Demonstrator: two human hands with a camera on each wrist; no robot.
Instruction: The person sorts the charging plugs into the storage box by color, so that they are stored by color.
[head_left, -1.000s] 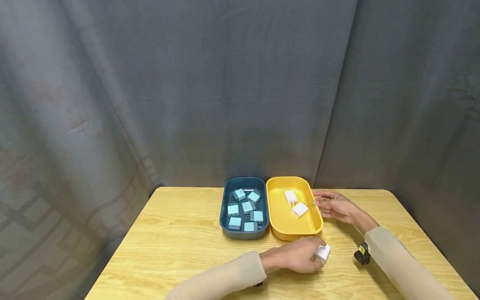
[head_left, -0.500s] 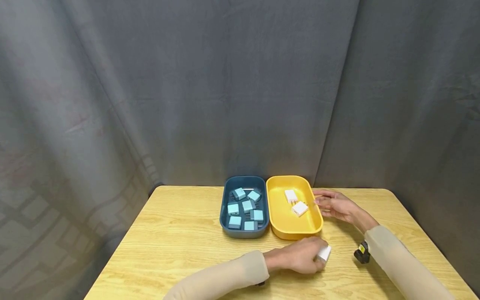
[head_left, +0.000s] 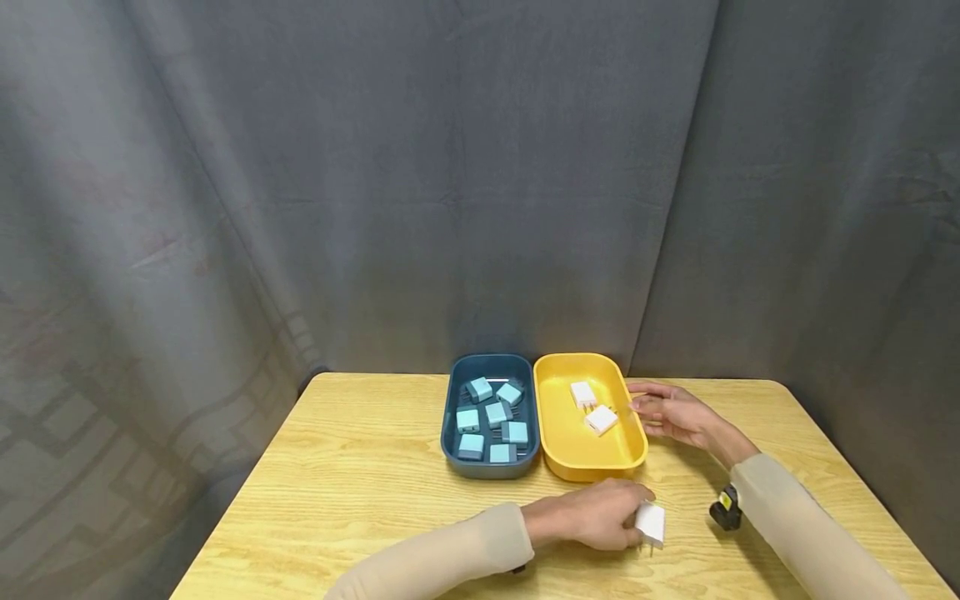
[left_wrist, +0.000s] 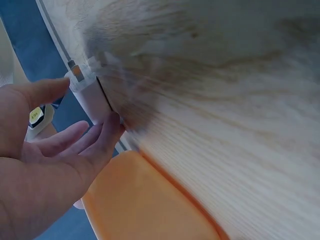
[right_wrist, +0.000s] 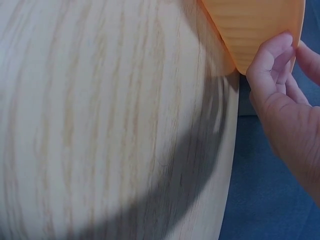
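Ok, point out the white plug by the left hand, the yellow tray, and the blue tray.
white plug (head_left: 650, 524), head view, its upper face
yellow tray (head_left: 633, 457), head view, near right rim
blue tray (head_left: 447, 413), head view, left rim

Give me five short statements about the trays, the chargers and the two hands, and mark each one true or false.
1. The left hand grips a white charger on the table. True.
2. The yellow tray holds seven white chargers. False: it holds two white chargers.
3. The blue chargers lie in the dark blue tray. True.
4. The right hand is pressed flat on the blue tray. False: it rests at the right rim of the yellow tray, fingers at its edge.
5. The two trays stand at opposite ends of the table. False: they stand side by side at the far edge, blue on the left, yellow on the right.
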